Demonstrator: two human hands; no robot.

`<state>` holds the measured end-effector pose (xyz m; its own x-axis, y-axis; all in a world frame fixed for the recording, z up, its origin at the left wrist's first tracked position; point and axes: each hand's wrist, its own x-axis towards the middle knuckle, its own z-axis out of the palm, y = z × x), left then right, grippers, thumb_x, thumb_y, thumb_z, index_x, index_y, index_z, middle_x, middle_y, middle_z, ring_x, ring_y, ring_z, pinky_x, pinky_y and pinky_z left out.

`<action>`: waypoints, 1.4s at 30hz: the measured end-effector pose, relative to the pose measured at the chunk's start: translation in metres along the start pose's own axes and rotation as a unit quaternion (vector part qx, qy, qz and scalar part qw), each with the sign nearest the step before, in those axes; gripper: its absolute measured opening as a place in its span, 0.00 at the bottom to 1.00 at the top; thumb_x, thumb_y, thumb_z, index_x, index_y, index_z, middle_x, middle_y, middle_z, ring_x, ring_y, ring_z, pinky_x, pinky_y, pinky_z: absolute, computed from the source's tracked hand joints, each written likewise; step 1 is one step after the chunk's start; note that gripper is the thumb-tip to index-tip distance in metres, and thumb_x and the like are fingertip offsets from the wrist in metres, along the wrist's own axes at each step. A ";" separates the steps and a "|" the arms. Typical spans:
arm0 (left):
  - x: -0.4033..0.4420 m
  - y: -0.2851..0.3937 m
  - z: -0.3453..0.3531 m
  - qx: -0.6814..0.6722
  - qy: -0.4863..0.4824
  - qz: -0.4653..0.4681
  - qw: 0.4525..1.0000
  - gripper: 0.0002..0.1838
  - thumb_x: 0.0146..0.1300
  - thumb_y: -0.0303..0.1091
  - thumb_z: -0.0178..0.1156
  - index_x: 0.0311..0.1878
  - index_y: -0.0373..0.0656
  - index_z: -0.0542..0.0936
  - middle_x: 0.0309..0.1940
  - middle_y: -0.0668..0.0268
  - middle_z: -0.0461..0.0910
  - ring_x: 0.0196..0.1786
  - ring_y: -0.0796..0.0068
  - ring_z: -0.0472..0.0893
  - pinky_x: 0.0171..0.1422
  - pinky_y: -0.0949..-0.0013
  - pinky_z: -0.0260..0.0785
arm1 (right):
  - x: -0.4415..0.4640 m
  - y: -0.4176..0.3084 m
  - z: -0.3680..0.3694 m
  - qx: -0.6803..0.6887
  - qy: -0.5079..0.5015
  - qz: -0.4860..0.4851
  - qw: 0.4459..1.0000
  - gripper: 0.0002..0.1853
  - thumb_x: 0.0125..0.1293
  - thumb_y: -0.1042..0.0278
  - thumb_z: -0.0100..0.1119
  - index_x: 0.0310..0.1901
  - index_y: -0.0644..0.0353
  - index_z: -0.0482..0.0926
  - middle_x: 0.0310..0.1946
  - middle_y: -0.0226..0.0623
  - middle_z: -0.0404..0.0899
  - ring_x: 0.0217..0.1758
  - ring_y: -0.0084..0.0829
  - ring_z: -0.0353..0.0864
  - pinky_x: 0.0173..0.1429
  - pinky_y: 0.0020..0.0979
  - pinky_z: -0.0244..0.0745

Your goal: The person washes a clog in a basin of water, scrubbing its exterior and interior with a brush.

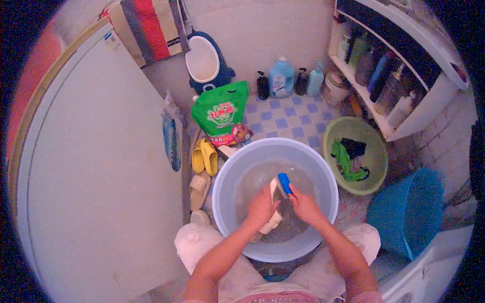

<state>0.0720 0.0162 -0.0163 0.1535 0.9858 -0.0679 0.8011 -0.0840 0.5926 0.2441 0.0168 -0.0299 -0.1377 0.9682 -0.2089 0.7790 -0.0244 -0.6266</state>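
A large pale blue basin (222,222) stands between my knees, with murky water (298,227) in it. Over the water, my left hand (261,206) is wrapped round a cream slipper (272,223), which is tilted and partly hidden by the fingers. My right hand (304,204) is closed on a scrubbing brush with a blue body (284,184). The brush's bristle side faces the slipper and lies against or very near its edge; I cannot tell which.
Left of the basin are yellow slippers (204,156), a beige clog (199,189) and a green detergent bag (222,111). On the right stand a green tub (380,171) with clothes, a blue bucket (409,212) and a bottle shelf (364,96). A white door (101,166) borders the left.
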 end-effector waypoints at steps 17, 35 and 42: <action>-0.004 -0.035 -0.019 -0.223 0.029 0.009 0.974 0.28 0.48 0.26 0.60 0.58 0.41 0.72 0.52 0.53 0.71 0.58 0.55 0.71 0.63 0.61 0.62 | -0.023 -0.017 -0.070 0.026 0.075 -0.013 0.997 0.24 0.64 0.59 0.53 0.62 0.48 0.68 0.37 0.45 0.82 0.37 0.47 0.82 0.41 0.42 0.75; -0.009 -0.018 -0.022 -0.252 -0.093 -0.010 0.963 0.19 0.62 0.40 0.58 0.55 0.43 0.76 0.44 0.60 0.81 0.46 0.67 0.81 0.53 0.63 0.71 | -0.015 -0.010 -0.087 -0.011 0.045 -0.103 0.994 0.23 0.56 0.65 0.64 0.56 0.52 0.75 0.35 0.44 0.81 0.33 0.36 0.82 0.41 0.34 0.74; -0.013 -0.012 -0.027 -0.195 -0.095 -0.007 0.976 0.20 0.61 0.40 0.59 0.53 0.40 0.76 0.45 0.55 0.81 0.47 0.60 0.81 0.52 0.60 0.71 | -0.012 -0.005 -0.071 -0.006 0.026 -0.163 0.986 0.23 0.58 0.53 0.61 0.56 0.46 0.75 0.33 0.36 0.82 0.35 0.38 0.81 0.41 0.39 0.74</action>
<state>0.0446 0.0087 -0.0013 0.2781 0.9389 -0.2029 0.5281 0.0270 0.8487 0.2853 0.0234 0.0293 -0.3519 0.9351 0.0410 0.7058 0.2939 -0.6446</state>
